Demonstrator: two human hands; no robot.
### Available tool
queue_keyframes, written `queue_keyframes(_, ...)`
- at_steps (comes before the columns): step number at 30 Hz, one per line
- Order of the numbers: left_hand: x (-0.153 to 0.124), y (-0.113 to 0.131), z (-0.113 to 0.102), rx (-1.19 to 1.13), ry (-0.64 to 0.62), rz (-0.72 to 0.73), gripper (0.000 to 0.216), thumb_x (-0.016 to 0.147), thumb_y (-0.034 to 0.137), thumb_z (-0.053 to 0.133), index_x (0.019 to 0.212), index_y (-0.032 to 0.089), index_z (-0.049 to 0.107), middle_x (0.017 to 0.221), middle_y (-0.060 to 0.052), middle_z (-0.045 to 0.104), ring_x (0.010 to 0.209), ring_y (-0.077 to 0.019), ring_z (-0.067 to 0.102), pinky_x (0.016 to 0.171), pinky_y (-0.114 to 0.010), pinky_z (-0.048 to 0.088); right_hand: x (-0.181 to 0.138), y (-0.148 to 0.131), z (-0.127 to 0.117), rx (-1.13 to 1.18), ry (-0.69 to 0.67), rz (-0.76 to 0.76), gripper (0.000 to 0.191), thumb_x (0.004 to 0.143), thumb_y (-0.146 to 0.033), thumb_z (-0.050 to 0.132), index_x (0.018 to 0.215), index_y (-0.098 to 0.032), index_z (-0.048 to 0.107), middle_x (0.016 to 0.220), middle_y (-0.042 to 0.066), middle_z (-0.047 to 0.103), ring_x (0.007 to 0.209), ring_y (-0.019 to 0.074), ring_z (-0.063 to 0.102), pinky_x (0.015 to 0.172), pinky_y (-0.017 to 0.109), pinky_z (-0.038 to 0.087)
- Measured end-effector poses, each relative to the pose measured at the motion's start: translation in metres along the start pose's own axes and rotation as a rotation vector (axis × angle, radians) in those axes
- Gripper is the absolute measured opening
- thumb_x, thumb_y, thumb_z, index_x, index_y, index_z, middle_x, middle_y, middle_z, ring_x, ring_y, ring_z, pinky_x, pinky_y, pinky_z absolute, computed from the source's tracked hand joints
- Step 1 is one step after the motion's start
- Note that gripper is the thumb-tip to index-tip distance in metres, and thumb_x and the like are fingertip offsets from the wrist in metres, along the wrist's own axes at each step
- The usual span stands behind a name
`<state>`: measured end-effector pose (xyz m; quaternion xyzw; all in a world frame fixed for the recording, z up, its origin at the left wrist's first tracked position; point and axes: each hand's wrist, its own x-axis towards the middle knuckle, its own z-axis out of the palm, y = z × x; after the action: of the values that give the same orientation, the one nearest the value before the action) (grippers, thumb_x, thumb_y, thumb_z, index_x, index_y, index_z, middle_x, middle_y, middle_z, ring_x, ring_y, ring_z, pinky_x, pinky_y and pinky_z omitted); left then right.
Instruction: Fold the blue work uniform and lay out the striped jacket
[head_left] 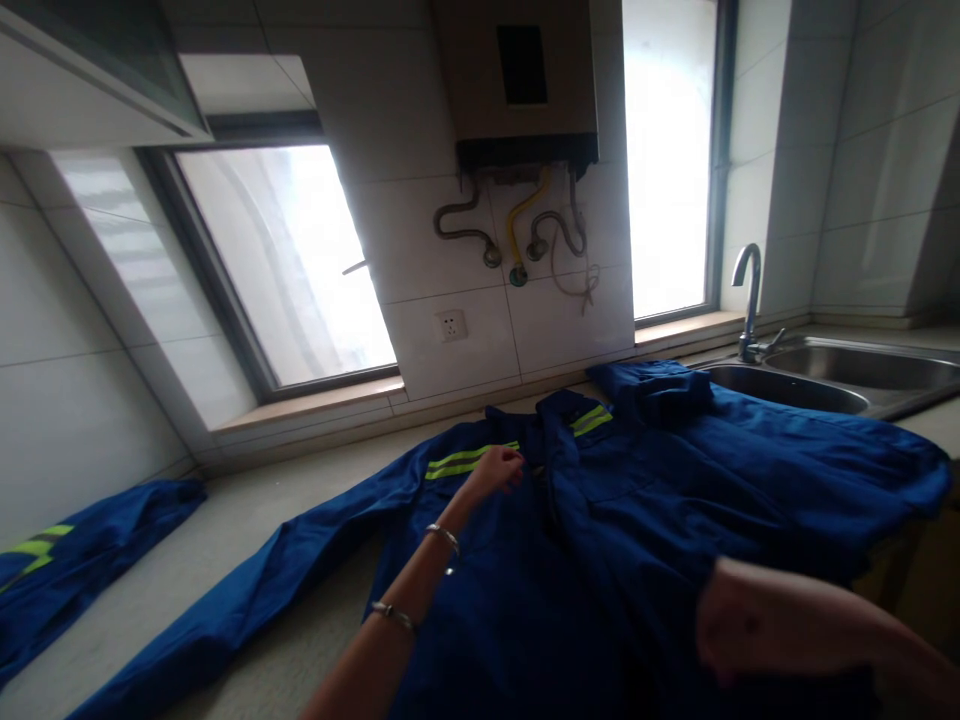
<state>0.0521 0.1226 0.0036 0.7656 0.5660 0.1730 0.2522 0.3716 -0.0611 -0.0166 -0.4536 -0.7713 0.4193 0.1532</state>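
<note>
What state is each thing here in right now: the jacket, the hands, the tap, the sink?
Blue jacket: spread flat on the counter, sleeve stretched out.
Left hand: resting on the jacket's collar area.
Right hand: blurred, grip unclear.
Tap: no water visible.
Sink: looks empty.
Second blue garment: lying apart.

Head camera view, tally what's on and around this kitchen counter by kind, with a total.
Blue work garments with yellow reflective stripes: 2, a jacket spread on the counter and another piece at far left
Steel sink basins: 2
Chrome faucet: 1
White wall socket: 1
Wall-mounted water heater: 1
Hands: 2, left hand on the jacket, right hand
Total: 9
</note>
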Motion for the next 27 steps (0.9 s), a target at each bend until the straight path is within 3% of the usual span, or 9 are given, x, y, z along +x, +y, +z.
queue_keyframes(2,0.016,-0.014,-0.015,0.223,0.196,-0.006,0.034,0.085,0.023,0.041,0.111,0.007,0.056,0.111,-0.019,0.060,0.107,-0.0273,0.055,0.089,-0.038,0.043,0.047,-0.004,-0.031,-0.131,0.093,-0.139,0.032,0.085,-0.038,0.048,0.083,-0.015,0.070,0.076,0.005,0.068,0.070,0.0143,0.062,0.065,0.022,0.047)
queue_keyframes(4,0.029,-0.034,-0.022,0.433,0.313,0.009,0.038,0.083,0.023,0.045,0.116,0.007,0.053,0.125,-0.021,0.051,0.122,-0.0319,0.041,0.101,-0.045,0.031,0.104,-0.005,-0.057,-0.315,0.345,-0.224,0.029,0.086,-0.028,0.045,0.086,-0.013,0.070,0.081,0.006,0.068,0.073,0.0139,0.061,0.068,0.021,0.045)
queue_keyframes(5,0.033,-0.046,-0.023,0.505,0.320,0.011,0.042,0.083,0.026,0.046,0.121,0.008,0.051,0.132,-0.020,0.046,0.127,-0.0340,0.034,0.104,-0.049,0.025,0.132,-0.003,-0.068,-0.422,0.449,-0.220,0.028,0.086,-0.023,0.044,0.090,-0.012,0.069,0.086,0.007,0.068,0.077,0.0145,0.061,0.071,0.022,0.044)
queue_keyframes(7,0.038,-0.071,-0.020,0.571,0.269,-0.043,0.053,0.085,0.038,0.045,0.132,0.015,0.042,0.142,-0.017,0.035,0.132,-0.0380,0.023,0.104,-0.058,0.019,0.184,0.005,-0.082,-0.517,0.493,-0.179,0.028,0.084,-0.016,0.043,0.089,-0.008,0.069,0.089,0.012,0.068,0.083,0.0182,0.060,0.077,0.026,0.043)
queue_keyframes(11,0.040,-0.108,-0.007,0.491,0.184,-0.247,0.063,0.085,0.059,0.029,0.141,0.029,0.030,0.149,-0.012,0.022,0.132,-0.0467,0.014,0.094,-0.074,0.012,0.250,0.036,-0.092,-0.778,0.410,-0.112,0.032,0.086,-0.025,0.045,0.109,-0.016,0.065,0.120,0.013,0.057,0.114,0.0261,0.048,0.096,0.037,0.033)
queue_keyframes(14,0.043,-0.118,-0.006,0.430,0.182,-0.301,0.066,0.083,0.065,0.028,0.140,0.033,0.029,0.150,-0.011,0.019,0.131,-0.0500,0.013,0.089,-0.077,0.009,0.275,0.063,-0.096,-0.780,0.413,0.048,0.047,0.090,-0.040,0.040,0.131,-0.021,0.049,0.140,0.013,0.039,0.127,0.0310,0.033,0.102,0.047,0.023)
queue_keyframes(17,0.045,-0.118,-0.009,0.419,0.207,-0.355,0.067,0.082,0.066,0.028,0.140,0.032,0.032,0.149,-0.013,0.021,0.130,-0.0517,0.015,0.087,-0.078,0.011,0.290,0.082,-0.100,-0.748,0.437,0.168,0.055,0.092,-0.048,0.032,0.138,-0.018,0.039,0.143,0.014,0.033,0.129,0.0304,0.030,0.103,0.046,0.022)
queue_keyframes(23,0.038,-0.114,-0.006,0.489,0.307,-0.308,0.057,0.087,0.055,0.029,0.136,0.030,0.038,0.146,-0.014,0.029,0.129,-0.0475,0.024,0.090,-0.075,0.016,0.294,0.087,-0.101,-0.814,0.482,0.134,0.052,0.092,-0.048,0.030,0.134,-0.021,0.045,0.138,0.013,0.041,0.124,0.0295,0.038,0.100,0.046,0.027)
queue_keyframes(27,0.028,-0.105,-0.001,0.539,0.457,-0.192,0.043,0.090,0.034,0.031,0.127,0.019,0.049,0.141,-0.013,0.038,0.130,-0.0348,0.030,0.102,-0.057,0.023,0.283,0.073,-0.096,-0.868,0.555,0.086,0.044,0.092,-0.040,0.035,0.116,-0.012,0.060,0.116,0.016,0.059,0.113,0.0270,0.049,0.095,0.038,0.034)
